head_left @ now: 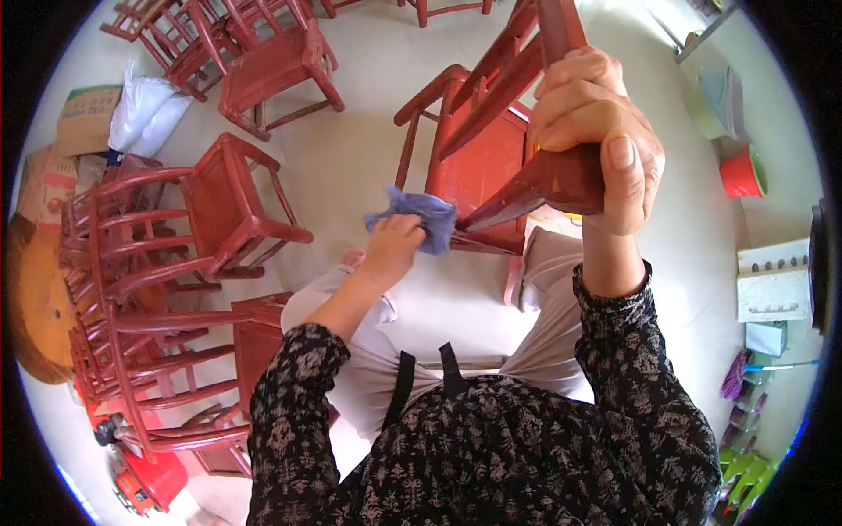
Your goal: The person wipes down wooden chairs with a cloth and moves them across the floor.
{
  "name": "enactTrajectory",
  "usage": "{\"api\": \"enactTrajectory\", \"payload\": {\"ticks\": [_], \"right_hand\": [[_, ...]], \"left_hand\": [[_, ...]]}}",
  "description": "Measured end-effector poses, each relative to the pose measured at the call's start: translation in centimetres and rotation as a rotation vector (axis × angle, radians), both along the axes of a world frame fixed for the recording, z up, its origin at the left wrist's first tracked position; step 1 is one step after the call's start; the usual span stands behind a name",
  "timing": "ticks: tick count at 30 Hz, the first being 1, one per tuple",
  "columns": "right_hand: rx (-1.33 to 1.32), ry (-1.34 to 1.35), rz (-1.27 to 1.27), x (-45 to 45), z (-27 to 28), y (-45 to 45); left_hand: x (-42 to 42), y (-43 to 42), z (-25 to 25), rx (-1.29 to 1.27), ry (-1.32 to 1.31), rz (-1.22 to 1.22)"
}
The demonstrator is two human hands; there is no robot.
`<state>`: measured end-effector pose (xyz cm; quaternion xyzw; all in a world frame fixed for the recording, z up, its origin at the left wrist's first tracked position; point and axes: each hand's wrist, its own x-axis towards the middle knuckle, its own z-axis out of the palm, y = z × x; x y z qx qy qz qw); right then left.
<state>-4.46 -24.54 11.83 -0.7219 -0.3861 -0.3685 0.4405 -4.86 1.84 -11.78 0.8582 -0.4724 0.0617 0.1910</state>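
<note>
A red wooden chair point(478, 162) stands tilted in front of me, between my knees. My right hand point(601, 131) is wrapped round the top of its backrest, with the thumb on the near side. In my left hand point(395, 250) is a blue-grey cloth point(425, 219), held bunched under the fingers. The cloth is at the left edge of the chair, by the lower end of a backrest post. Part of the seat is hidden behind the backrest.
Several red chairs point(224, 206) stand on the left and at the top left. Behind them are a round wooden board point(39, 302), cardboard boxes and white bags point(147, 114). A red bucket point(739, 171) and a white rack point(772, 280) are along the right side.
</note>
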Motion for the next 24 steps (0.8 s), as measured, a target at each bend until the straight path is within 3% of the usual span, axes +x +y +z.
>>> {"api": "enactTrajectory", "payload": {"ticks": [1,4,9,14,16,20,22,23,24], "right_hand": [[-0.018,-0.013,-0.011,0.0,-0.1,-0.1],[0.010,0.014,-0.028,-0.8,0.9,1.2],[0.011,0.031,-0.060,-1.0,0.9,1.3],[-0.029,-0.017,-0.022,0.0,0.2,0.2],[-0.007,0.007,-0.010,-0.3,0.3,0.4],[0.007,0.010,-0.033,-0.4,0.2,0.4],[0.028,0.028,-0.027,-0.7,0.1,0.5],[0.050,0.047,-0.033,-0.8,0.1,0.6],[0.043,0.042,-0.027,-0.7,0.3,0.6]], "left_hand": [[-0.2,0.7,-0.1,-0.070,0.085,0.196],[-0.4,0.3,1.5,-0.253,0.197,0.281],[-2.7,-6.8,0.9,0.041,-0.019,0.345],[-1.7,-5.5,-1.4,-0.007,-0.044,0.292],[-1.5,-5.3,-3.1,-0.319,0.146,0.371],[-1.6,-5.4,-2.9,-0.585,0.291,0.472],[-1.0,-3.2,-4.0,-0.618,0.881,0.825],[-0.7,-1.7,-6.1,-0.627,0.874,0.825],[-0.7,-0.3,-9.0,-0.763,1.056,0.884]]}}
